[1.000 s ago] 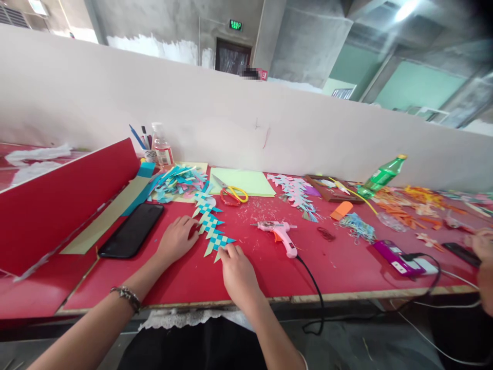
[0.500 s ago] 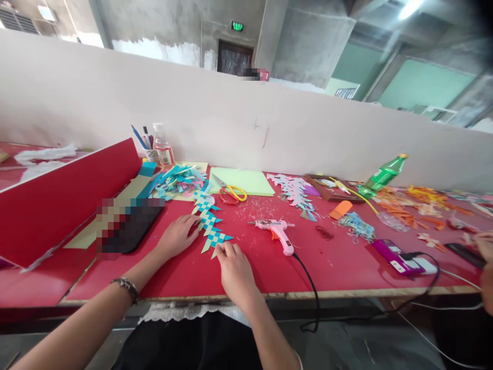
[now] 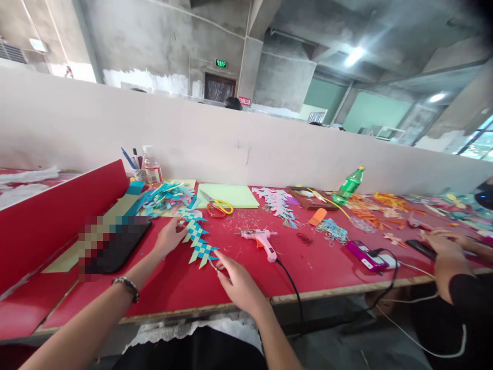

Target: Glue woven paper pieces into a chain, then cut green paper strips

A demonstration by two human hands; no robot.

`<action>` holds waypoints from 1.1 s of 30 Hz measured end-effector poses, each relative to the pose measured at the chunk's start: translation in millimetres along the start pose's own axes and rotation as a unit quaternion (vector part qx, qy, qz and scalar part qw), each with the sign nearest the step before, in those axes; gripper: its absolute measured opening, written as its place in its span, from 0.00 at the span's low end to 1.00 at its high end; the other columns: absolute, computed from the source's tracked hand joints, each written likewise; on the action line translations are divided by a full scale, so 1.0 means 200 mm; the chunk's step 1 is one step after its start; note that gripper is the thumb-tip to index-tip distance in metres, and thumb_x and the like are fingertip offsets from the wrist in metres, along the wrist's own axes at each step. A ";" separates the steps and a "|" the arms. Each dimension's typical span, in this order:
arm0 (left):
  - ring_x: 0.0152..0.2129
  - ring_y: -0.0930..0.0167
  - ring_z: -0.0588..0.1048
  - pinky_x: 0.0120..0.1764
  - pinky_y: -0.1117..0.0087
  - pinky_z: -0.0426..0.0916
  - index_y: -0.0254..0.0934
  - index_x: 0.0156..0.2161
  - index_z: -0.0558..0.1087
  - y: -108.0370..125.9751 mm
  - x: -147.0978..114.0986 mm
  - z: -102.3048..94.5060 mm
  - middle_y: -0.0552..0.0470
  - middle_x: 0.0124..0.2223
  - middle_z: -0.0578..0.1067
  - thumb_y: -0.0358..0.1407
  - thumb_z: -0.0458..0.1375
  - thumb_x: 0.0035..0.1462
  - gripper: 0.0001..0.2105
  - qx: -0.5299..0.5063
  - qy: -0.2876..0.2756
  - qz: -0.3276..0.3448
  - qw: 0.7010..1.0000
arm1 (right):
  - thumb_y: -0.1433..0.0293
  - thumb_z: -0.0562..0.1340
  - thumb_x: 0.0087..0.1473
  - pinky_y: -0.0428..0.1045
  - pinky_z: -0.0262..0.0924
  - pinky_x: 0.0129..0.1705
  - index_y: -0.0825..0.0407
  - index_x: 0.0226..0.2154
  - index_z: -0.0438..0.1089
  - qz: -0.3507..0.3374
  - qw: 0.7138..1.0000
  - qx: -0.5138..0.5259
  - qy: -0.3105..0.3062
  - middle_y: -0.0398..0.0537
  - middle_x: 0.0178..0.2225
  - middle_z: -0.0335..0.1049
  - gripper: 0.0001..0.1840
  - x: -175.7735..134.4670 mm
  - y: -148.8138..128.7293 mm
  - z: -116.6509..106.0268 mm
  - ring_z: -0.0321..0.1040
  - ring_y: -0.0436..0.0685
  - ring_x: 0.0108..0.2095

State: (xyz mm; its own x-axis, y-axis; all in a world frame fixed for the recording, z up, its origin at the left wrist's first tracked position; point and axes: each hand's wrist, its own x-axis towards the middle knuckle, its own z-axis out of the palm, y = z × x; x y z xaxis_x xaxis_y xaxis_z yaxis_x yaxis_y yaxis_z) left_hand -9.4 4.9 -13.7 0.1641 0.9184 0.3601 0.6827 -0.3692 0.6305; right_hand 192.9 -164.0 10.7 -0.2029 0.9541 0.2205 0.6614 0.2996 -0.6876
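A woven paper strip (image 3: 196, 237) in blue and pale yellow-green checks, with pointed edges, lies slantwise on the red table before me. My left hand (image 3: 171, 236) is at its left edge, fingers curled and pinching it near the upper part. At the lower right tip is my right hand (image 3: 236, 280), its index finger stretched along the strip's end and its thumb below. Something thin and pale shows between these fingers, too small to name. To the right rests a pink hot glue gun (image 3: 259, 240). Red-and-yellow scissors (image 3: 220, 207) lie beyond the strip.
Blue and yellow paper strips (image 3: 167, 198) are heaped behind my left hand. A black phone (image 3: 129, 246) lies left. Further right are a pink woven piece (image 3: 275, 201), a green bottle (image 3: 349, 186) and a purple power strip (image 3: 365, 256). A co-worker's hands (image 3: 447, 244) are at far right.
The view has tilted up and turned right. My right hand has shifted slightly off the strip's lower end, with its index finger straighter. My left fingers have curled more at the strip's edge.
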 end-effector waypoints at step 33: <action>0.38 0.70 0.71 0.42 0.68 0.65 0.37 0.46 0.63 0.57 0.20 -0.45 0.50 0.38 0.71 0.34 0.49 0.54 0.14 -0.188 0.043 0.187 0.963 | 0.62 0.57 0.49 0.48 0.58 0.46 0.48 0.41 0.69 -0.078 0.899 0.425 0.072 0.43 0.39 0.71 0.17 0.91 -0.31 -0.29 0.66 0.53 0.42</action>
State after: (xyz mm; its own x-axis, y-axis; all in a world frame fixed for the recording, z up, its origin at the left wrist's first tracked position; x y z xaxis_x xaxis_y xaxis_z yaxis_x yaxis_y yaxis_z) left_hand 10.3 -12.6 134.2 0.2774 0.7013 0.6567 0.2785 -0.7128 0.6437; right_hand 156.5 -8.7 133.1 -0.1085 0.9075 0.4059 -0.1708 0.3852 -0.9069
